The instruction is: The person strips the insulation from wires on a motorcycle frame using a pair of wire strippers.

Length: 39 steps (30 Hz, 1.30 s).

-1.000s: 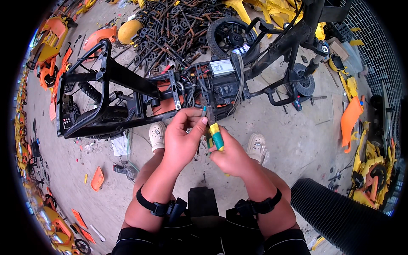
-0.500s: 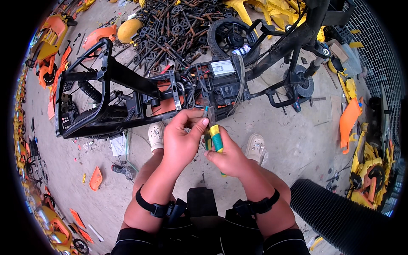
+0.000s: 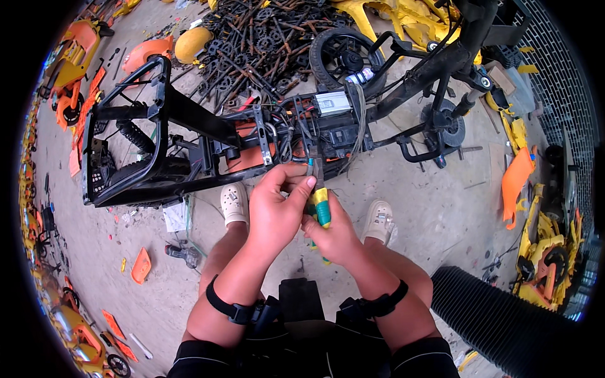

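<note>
Pliers with green and yellow handles (image 3: 322, 212) are wrapped in my right hand (image 3: 339, 234), their dark jaws pointing away from me. Beside the jaws, my left hand (image 3: 275, 205) pinches a small cable end (image 3: 310, 166) with a teal tip between thumb and forefinger. The two hands nearly touch. Just beyond them lies a stripped black scooter frame (image 3: 189, 187). In its middle sit a silver controller box (image 3: 331, 103), a black box (image 3: 343, 135) and tangled wiring (image 3: 287, 140). Whether the jaws grip the cable, I cannot tell.
Behind the frame rises a heap of rusty metal parts (image 3: 252, 47), next to a loose wheel (image 3: 346, 57). A power drill (image 3: 183, 253) and an orange panel piece (image 3: 141, 266) lie at left. At lower right is a black ribbed object (image 3: 491, 315); orange and yellow panels (image 3: 518, 186) lie beyond.
Both hands, with the pliers and the cable end, have shifted slightly to the right. The pliers stand a little more upright. My hold on each looks the same.
</note>
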{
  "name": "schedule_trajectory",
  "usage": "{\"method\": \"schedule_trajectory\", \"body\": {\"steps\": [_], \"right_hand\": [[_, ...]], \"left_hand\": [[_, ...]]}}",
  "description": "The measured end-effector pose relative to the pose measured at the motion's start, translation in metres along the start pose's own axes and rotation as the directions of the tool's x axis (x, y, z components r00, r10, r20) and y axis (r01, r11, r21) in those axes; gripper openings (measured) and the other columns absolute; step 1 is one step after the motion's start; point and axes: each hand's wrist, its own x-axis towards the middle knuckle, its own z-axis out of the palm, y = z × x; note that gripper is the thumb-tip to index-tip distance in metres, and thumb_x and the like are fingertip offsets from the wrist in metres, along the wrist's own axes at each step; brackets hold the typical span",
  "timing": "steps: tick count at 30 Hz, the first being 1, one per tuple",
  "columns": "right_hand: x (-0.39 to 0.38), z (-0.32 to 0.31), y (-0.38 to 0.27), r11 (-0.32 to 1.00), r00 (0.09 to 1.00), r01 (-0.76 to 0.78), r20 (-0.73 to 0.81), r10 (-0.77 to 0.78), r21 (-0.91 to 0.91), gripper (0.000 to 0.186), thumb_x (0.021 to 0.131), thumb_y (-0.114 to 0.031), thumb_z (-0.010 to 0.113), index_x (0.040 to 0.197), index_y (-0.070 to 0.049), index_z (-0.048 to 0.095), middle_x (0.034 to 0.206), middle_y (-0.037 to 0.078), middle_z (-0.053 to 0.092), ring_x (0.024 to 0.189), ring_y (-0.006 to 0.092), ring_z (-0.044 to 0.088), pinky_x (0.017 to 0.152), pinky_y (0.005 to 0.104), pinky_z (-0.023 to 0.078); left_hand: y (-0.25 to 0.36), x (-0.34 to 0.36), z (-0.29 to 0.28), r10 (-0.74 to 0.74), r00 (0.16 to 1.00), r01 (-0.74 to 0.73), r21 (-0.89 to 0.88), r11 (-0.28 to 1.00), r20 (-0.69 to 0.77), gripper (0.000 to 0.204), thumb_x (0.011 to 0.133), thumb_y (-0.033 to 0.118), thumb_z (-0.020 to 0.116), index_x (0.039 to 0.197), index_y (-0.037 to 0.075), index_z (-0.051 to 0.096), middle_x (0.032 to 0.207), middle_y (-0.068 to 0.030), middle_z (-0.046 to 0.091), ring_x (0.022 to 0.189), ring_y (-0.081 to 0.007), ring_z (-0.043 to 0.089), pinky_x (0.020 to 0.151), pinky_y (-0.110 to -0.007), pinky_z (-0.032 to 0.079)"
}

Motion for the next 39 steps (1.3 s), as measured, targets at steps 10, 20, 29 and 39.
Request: {"method": "schedule_trajectory", "body": {"steps": [10, 20, 29, 39], "right_hand": [[0.000, 0.006, 0.005, 0.999, 0.997, -0.040, -0.065, 0.038, -0.032, 0.024, 0.092, -0.013, 0.063, 0.112, -0.002, 0.054, 0.086, 0.011, 0.066, 0.077, 0.0230, 0.067, 0.071, 0.0376, 0.051], [-0.002, 0.002, 0.007, 0.991, 0.993, -0.120, -0.026, 0.119, -0.064, 0.021, 0.092, -0.005, 0.056, 0.113, -0.001, 0.054, 0.082, 0.007, 0.062, 0.067, 0.0151, 0.061, 0.061, 0.0312, 0.050], [-0.017, -0.013, -0.012, 0.948, 0.954, -0.293, 0.111, 0.280, 0.125, 0.024, 0.092, -0.004, 0.054, 0.115, 0.000, 0.052, 0.088, 0.007, 0.060, 0.068, 0.0151, 0.060, 0.061, 0.0319, 0.051], [-0.021, -0.018, -0.028, 0.830, 0.939, -0.334, 0.235, 0.252, 0.446, 0.029, 0.089, -0.005, 0.058, 0.116, 0.001, 0.052, 0.090, 0.009, 0.060, 0.070, 0.0186, 0.062, 0.063, 0.0331, 0.052]], "left_hand": [[-0.001, -0.004, 0.001, 0.049, 0.998, -0.040, 0.221, 0.974, -0.035, 0.019, 0.093, 0.005, 0.067, 0.110, -0.003, 0.063, 0.091, -0.0140, 0.068, 0.077, -0.0216, 0.067, 0.070, -0.033, 0.054], [-0.012, -0.004, 0.003, 0.221, 0.975, -0.203, 0.560, 0.804, 0.035, 0.026, 0.091, 0.000, 0.061, 0.116, -0.003, 0.056, 0.097, -0.0229, 0.062, 0.090, -0.0407, 0.062, 0.080, -0.047, 0.049], [-0.009, 0.007, -0.024, 0.260, 0.929, -0.366, 0.556, 0.746, 0.263, 0.022, 0.091, -0.004, 0.056, 0.112, -0.001, 0.060, 0.101, -0.0229, 0.063, 0.092, -0.0458, 0.059, 0.082, -0.049, 0.049], [-0.007, 0.010, -0.023, -0.251, 0.911, 0.321, -0.180, 0.930, 0.327, 0.014, 0.105, 0.009, 0.049, 0.109, 0.001, 0.060, 0.078, 0.0005, 0.056, 0.062, -0.0074, 0.046, 0.058, -0.022, 0.039]]}}
